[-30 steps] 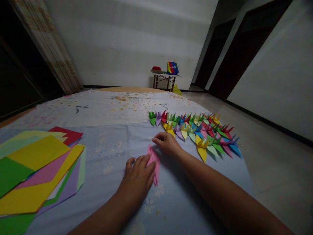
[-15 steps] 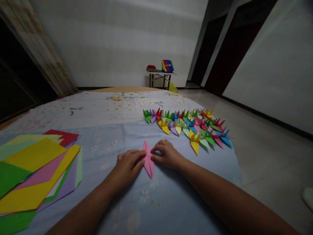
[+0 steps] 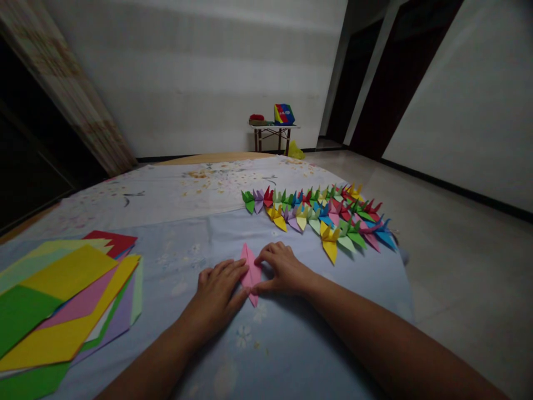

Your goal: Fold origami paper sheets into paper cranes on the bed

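Observation:
A pink folded paper, narrow and pointed at both ends, lies on the pale blue flowered sheet in front of me. My left hand lies flat beside it, fingertips pressing its left edge. My right hand is curled over its right edge, fingers and thumb pinching the fold. Both forearms stretch forward from the bottom of the view.
Rows of several finished paper cranes in many colours lie beyond my right hand. A loose stack of coloured paper squares sits at the left. A small table stands by the far wall. Bare floor runs along the right.
My left hand slid off the top of the pink paper to its left edge. My right hand came down from the upper tip to pinch the right side. The view shifted slightly.

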Motion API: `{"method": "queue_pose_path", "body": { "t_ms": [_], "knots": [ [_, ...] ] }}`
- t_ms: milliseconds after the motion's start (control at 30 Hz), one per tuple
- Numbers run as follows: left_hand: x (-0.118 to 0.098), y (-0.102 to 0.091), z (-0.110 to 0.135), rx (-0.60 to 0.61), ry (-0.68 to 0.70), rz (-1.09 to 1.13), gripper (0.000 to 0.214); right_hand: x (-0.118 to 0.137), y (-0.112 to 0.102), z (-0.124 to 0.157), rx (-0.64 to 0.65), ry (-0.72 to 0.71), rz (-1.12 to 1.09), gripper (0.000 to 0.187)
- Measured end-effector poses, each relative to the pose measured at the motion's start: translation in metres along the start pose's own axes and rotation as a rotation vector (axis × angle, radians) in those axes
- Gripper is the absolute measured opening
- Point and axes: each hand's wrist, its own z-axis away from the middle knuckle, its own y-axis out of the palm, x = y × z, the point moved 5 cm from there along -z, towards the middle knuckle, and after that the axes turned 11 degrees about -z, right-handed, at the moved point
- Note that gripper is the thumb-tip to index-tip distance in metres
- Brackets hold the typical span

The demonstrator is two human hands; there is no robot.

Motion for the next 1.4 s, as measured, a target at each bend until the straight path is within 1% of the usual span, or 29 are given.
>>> {"method": "queue_pose_path", "body": {
  "t_ms": [100, 167, 233, 367, 467, 567, 667, 733, 767, 833, 867, 900, 967, 1067, 1167, 1233, 1300, 1400],
  "knots": [
    [-0.002, -0.013, -0.004, 0.055, 0.04, 0.031, 0.038, 0.0, 0.0, 0.0, -0.01, -0.017, 0.022, 0.057],
    [-0.005, -0.023, -0.009, 0.059, 0.05, 0.006, 0.038, -0.001, 0.001, 0.0, -0.019, -0.033, 0.034, 0.057],
    [-0.011, -0.026, -0.015, 0.08, 0.079, -0.031, 0.04, -0.002, 0.001, 0.0, -0.03, -0.05, 0.04, 0.057],
    [-0.017, -0.018, -0.026, 0.103, 0.092, -0.11, 0.044, -0.002, 0.002, 0.0, -0.046, -0.082, 0.043, 0.056],
    [-0.014, -0.008, -0.031, 0.112, 0.079, -0.16, 0.045, -0.002, 0.002, 0.001, -0.052, -0.098, 0.045, 0.055],
    [-0.011, -0.004, -0.032, 0.115, 0.072, -0.148, 0.046, -0.003, 0.001, 0.0, -0.057, -0.109, 0.045, 0.054],
    [-0.006, -0.005, -0.032, 0.108, 0.068, -0.031, 0.046, -0.003, 0.001, 0.0, -0.053, -0.109, 0.037, 0.054],
    [0.002, -0.007, -0.038, 0.081, 0.036, 0.117, 0.046, -0.003, 0.0, 0.0, -0.053, -0.108, 0.028, 0.054],
    [0.009, -0.009, -0.043, 0.06, -0.005, 0.206, 0.046, -0.003, 0.0, 0.0, -0.053, -0.107, 0.019, 0.055],
    [0.027, -0.011, -0.054, -0.015, -0.163, 0.417, 0.048, -0.004, 0.0, -0.001, -0.063, -0.097, -0.011, 0.056],
    [0.036, -0.01, -0.06, -0.03, -0.244, 0.512, 0.046, -0.005, 0.0, -0.001, -0.072, -0.086, -0.032, 0.056],
    [0.041, -0.008, -0.066, -0.03, -0.268, 0.538, 0.043, -0.006, -0.001, -0.002, -0.085, -0.072, -0.057, 0.053],
    [0.046, -0.004, -0.074, -0.018, -0.273, 0.583, 0.034, -0.009, -0.001, -0.004, -0.122, -0.042, -0.11, 0.043],
    [0.045, 0.001, -0.077, -0.018, -0.27, 0.649, 0.029, -0.014, -0.004, -0.008, -0.194, -0.005, -0.191, 0.028],
    [0.041, 0.003, -0.072, -0.033, -0.277, 0.735, 0.028, -0.018, -0.009, -0.014, -0.252, 0.043, -0.246, 0.024],
    [0.039, 0.001, -0.069, -0.053, -0.288, 0.794, 0.03, -0.018, -0.011, -0.021, -0.248, 0.067, -0.274, 0.022],
    [0.038, -0.002, -0.067, -0.065, -0.291, 0.847, 0.033, -0.018, -0.011, -0.031, -0.217, 0.077, -0.324, 0.02],
    [0.037, -0.004, -0.066, -0.052, -0.293, 0.966, 0.035, -0.021, -0.006, -0.045, -0.184, 0.115, -0.463, 0.02]
  ]
}}
